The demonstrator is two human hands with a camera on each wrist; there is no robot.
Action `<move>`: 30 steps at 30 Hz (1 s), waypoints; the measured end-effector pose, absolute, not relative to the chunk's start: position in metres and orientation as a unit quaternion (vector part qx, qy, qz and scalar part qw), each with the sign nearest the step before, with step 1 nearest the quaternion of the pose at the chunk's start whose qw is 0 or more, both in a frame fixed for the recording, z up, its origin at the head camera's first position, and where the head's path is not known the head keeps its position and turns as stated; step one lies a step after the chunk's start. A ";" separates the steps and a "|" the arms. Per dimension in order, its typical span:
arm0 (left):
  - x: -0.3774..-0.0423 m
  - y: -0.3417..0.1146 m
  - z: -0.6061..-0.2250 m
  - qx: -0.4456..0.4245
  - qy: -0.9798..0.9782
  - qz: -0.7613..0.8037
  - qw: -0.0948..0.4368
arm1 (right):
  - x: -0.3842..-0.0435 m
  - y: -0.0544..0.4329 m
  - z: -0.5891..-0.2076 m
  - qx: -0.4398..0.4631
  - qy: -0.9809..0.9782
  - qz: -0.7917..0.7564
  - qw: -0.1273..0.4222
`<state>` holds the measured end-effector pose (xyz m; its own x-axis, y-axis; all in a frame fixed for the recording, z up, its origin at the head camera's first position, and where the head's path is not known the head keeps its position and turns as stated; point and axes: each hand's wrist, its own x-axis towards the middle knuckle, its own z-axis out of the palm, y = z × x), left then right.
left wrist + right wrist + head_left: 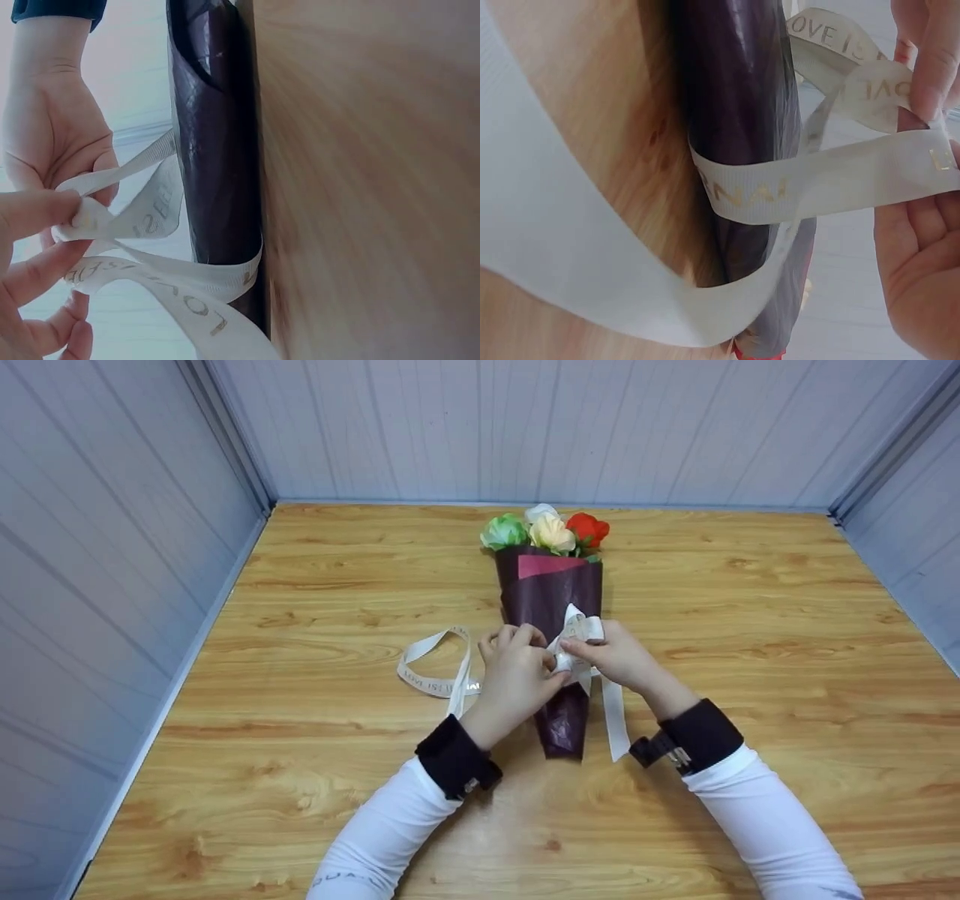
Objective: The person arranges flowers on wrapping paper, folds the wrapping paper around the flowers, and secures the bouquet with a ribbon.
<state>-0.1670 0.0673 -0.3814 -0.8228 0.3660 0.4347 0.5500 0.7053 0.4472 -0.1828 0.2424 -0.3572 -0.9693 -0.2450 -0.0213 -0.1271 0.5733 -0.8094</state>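
A bouquet wrapped in dark purple paper [551, 592] lies on the table, its flower heads pointing away from me. White ribbon [577, 641] with gold lettering passes around the wrap and is gathered in a loop above it. My left hand [517, 675] is bent over the wrap's left side, pinching the ribbon between thumb and fingers. From the right, my right hand [619, 660] grips a looped part of the same ribbon. Both wrist views show a ribbon band [202, 277] crossing the purple wrap [735, 82]; the ribbon's exact crossing is partly hidden by fingers.
One long ribbon tail [439, 686] curls on the wooden table [337, 585] to the left. A shorter tail [615, 720] hangs at the right. Green [504, 532], cream [553, 534], white and red [589, 529] flowers top the bouquet. Pale panel walls [525, 435] bound the table.
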 end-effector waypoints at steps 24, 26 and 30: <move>-0.186 0.045 -0.361 -0.187 -0.751 -0.622 -0.116 | -0.179 0.254 -0.360 -0.044 0.800 -0.590 -0.102; -0.186 0.046 -0.360 -0.176 -0.702 -0.674 -0.149 | -0.179 0.254 -0.360 -0.035 0.791 -0.601 -0.108; -0.185 0.046 -0.360 -0.148 -0.650 -0.724 -0.180 | -0.179 0.253 -0.361 -0.020 0.738 -0.671 -0.068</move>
